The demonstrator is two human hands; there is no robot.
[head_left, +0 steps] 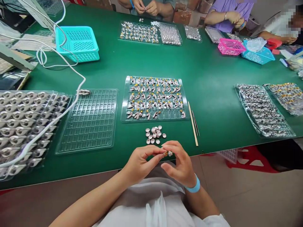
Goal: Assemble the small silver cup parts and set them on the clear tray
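Above the table's front edge, my left hand (143, 162) pinches a small part with orange-gold and white pieces (166, 154) between thumb and forefinger. Close against its right side is my right hand (181, 164), fingers curved over the part and thumb held apart from them. Whether the right fingertips touch the part is hard to make out. Just beyond the hands lies a loose group of small round metal caps (153, 135). Behind them, a clear plastic tray (124, 107) carries rows of small grey pieces with orange bits.
Right of that tray lie a wooden stick (193, 123) and tweezers (196, 123). To the left are a clear tray (87, 126), a tray of metal parts (26, 123), a white cable (81, 82) and a turquoise basket (94, 52). Co-workers' hands (146, 7) work across the green table (208, 104).
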